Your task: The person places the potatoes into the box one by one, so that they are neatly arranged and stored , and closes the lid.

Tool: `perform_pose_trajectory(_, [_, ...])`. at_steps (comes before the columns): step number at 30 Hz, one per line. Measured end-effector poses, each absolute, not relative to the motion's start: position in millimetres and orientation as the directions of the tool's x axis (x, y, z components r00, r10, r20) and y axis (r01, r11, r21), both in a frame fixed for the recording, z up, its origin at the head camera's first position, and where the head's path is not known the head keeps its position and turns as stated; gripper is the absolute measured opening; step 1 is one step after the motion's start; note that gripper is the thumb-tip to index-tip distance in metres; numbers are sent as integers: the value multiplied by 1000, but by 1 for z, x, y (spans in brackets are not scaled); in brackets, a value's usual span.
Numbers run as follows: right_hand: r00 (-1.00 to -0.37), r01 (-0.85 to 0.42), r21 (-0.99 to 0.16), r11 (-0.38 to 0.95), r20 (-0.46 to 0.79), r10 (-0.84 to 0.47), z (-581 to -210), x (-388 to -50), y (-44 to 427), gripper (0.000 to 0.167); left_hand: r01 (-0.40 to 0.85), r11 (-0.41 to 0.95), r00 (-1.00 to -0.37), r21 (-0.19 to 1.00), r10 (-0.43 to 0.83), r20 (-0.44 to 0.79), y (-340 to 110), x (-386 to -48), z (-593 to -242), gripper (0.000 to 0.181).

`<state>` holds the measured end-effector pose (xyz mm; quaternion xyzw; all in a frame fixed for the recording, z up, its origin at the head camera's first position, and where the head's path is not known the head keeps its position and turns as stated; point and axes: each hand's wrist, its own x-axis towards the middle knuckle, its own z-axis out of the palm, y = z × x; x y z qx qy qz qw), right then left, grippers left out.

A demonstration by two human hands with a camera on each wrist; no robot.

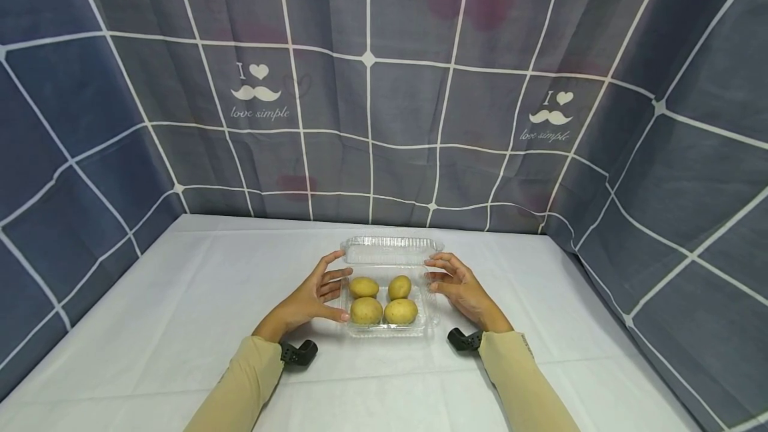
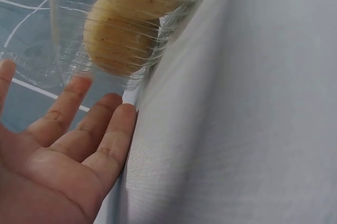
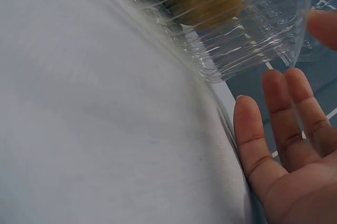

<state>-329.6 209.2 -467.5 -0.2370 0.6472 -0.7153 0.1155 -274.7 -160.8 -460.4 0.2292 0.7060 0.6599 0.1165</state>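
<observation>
A clear plastic clamshell box (image 1: 384, 333) stands on the table with its lid (image 1: 393, 253) folded back behind it. Several yellow potatoes (image 1: 366, 311) lie inside in two rows. My left hand (image 1: 310, 297) is spread along the left side of the box, its thumb near the front corner and its fingertips at the side wall. On the opposite side my right hand (image 1: 463, 293) has its fingers extended toward the right wall and rim. Both wrist views show the ribbed box wall (image 2: 126, 74) beside the fingertips; in the right wrist view a potato (image 3: 210, 2) shows through it.
A white cloth (image 1: 150, 332) covers the table. Behind it and on both sides hangs a grey-blue checked curtain (image 1: 336, 172) with white lines. A black wrist device (image 1: 298, 353) is strapped at the left wrist, and a similar one (image 1: 465, 340) at the right.
</observation>
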Motion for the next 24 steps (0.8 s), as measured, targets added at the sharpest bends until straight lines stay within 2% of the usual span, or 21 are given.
perform_pose_trajectory(8, [-868,-142,-973,-183,211,-450,-468,-330,209,33,155,2,-885,988,446,138,-159,-273,-461,82])
perform_pose_trajectory(13, [-884,-108,-977,-182,178,-433,-462,-329,209,32,180,37,-883,983,446,145,-157,-270,-457,59])
perform_pose_trajectory(19, [-909,-79,-993,-84,106,-404,-449,-327,211,31,136,0,-886,991,447,122,-155,-271,-456,58])
perform_pose_trajectory(24, [-860,-165,-986,33,128,-493,-441,-327,215,33,116,-10,-892,993,439,108,-156,-272,-456,59])
